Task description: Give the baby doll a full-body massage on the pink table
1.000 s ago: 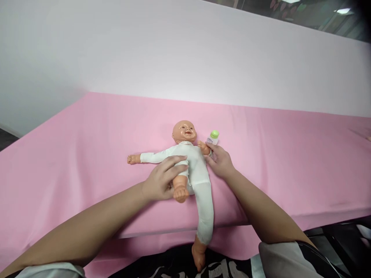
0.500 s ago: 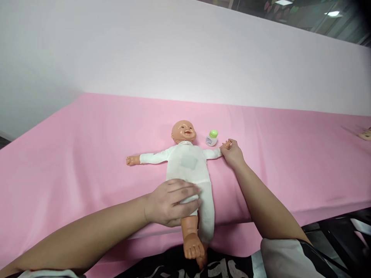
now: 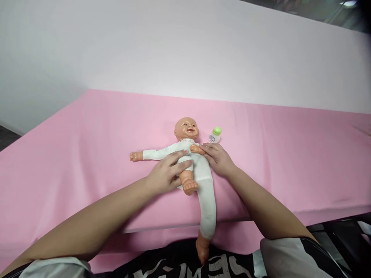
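Head view: left hand (image 3: 164,175) holds a doll's (image 3: 203,169) folded leg (image 3: 186,176), fingers curled but spread; right hand (image 3: 219,159), fingers slightly parted, touches its bent arm (image 3: 197,149), grip unclear to me.

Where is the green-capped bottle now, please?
In the head view, the bottle is on the pink cloth, right of the doll's head, just beyond the right hand.

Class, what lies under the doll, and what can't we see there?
Pink cloth lies under the doll, showing around its head and outstretched arm. The doll's back and the cloth directly beneath it are covered.
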Demonstrator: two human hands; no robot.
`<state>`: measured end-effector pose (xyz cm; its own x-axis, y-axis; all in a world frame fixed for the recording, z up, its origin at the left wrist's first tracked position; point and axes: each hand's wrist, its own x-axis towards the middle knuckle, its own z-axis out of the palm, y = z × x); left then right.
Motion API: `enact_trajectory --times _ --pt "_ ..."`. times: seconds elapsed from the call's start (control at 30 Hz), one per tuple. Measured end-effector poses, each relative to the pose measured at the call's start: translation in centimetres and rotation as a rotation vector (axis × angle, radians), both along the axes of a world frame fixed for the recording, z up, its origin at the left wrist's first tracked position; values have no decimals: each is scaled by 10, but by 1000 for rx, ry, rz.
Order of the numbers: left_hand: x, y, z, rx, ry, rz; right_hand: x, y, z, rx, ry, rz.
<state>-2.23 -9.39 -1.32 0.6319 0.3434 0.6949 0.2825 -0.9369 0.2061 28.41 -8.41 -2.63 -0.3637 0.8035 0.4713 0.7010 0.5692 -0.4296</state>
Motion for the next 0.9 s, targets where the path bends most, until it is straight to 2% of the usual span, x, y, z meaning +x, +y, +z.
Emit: enact_trajectory --times 0.13,0.27,0.37,0.43,0.53,0.63,0.73,0.83,0.9 --pt "2 -5 2 33 -41 -106 4 0 0 -5 76 -68" --pt "8 -25 6 93 -57 -236 22 9 -5 -68 422 -227" --pt "14 -46 5 119 22 -337 43 20 -11 -128 608 -358" --pt "17 -56 4 137 69 -370 57 26 -13 -194 627 -510" --pt "19 -58 3 134 54 -354 70 29 -13 -355 460 -661" --pt "16 -50 3 106 -4 -298 71 25 -8 -368 349 -687" --pt "11 -36 3 80 -48 -186 59 19 -2 -223 438 -662" --pt "4 -20 3 -7 -77 -58 39 10 1 -68 458 -534" --pt "1 -10 4 -105 -99 15 25 5 3 13 337 -416"
